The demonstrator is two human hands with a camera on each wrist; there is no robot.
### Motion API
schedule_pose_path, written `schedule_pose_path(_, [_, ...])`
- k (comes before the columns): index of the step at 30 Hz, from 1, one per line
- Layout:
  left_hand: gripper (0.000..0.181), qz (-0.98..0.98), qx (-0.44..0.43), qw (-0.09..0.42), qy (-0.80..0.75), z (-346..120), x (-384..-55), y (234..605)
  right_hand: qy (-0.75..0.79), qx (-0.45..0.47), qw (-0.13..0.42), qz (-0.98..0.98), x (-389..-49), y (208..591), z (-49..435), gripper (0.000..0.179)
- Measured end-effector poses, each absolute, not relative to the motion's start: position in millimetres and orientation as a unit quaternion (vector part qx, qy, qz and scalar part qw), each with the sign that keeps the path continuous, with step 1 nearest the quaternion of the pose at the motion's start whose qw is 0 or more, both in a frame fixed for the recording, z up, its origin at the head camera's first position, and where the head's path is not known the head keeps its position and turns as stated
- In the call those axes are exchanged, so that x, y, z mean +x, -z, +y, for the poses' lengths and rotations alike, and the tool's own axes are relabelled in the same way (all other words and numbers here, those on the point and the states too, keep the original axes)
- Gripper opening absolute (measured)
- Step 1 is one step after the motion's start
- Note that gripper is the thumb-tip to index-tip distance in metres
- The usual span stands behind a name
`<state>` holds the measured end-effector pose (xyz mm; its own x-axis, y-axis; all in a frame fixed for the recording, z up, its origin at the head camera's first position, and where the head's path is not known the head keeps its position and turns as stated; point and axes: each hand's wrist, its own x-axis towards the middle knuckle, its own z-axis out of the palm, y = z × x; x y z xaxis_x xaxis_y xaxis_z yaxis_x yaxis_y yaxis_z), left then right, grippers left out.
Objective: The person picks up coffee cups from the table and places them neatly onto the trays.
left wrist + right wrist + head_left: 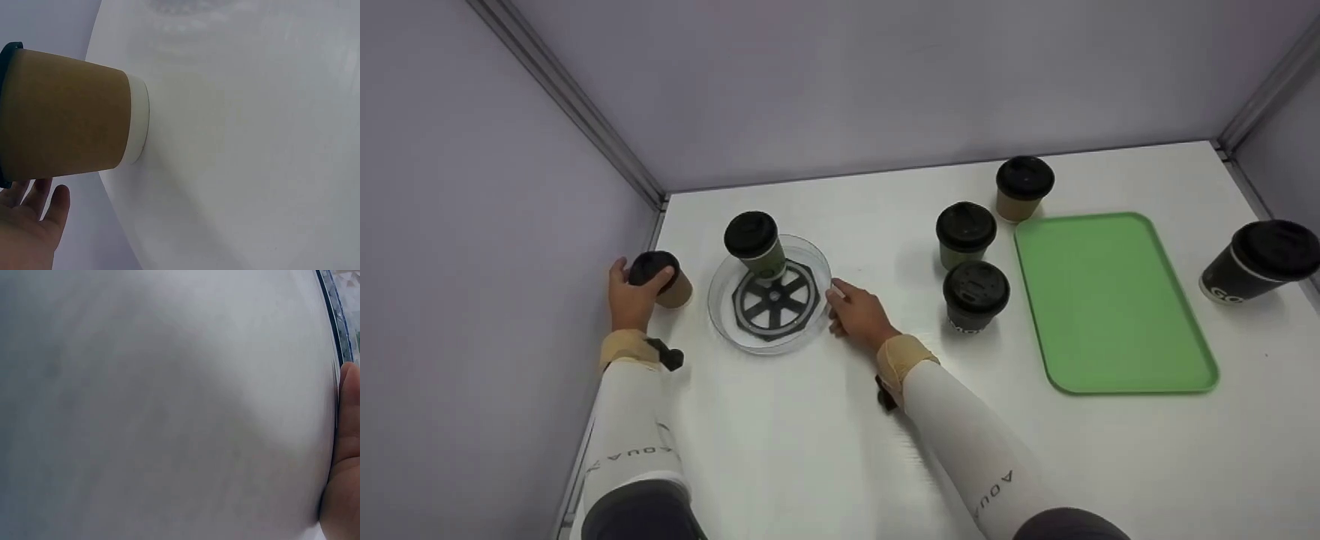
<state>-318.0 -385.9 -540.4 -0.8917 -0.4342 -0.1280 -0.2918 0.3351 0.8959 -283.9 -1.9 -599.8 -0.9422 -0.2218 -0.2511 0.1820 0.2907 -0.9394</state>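
brown cup (pixel 676 292) stands within left grip (pixel 631 306), between thumb and fingers.

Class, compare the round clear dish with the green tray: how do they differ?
The clear dish is round, while the green tray is rectangular with rounded corners. The dish is see-through; the tray is opaque. The dish looks smaller than the tray. A lidded cup stands in the dish, whereas no cup stands on the tray. Both lie flat on the white table.
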Motion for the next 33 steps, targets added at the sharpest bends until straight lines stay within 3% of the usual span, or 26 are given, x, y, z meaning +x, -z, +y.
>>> schedule_pose_path(33, [0.093, -0.796, 0.198, 0.131, 0.557, -395.2, -291.6, 537.3, 0.604, -0.005, 0.173, 0.778, -285.7, 601.7, -2.1, 0.052])
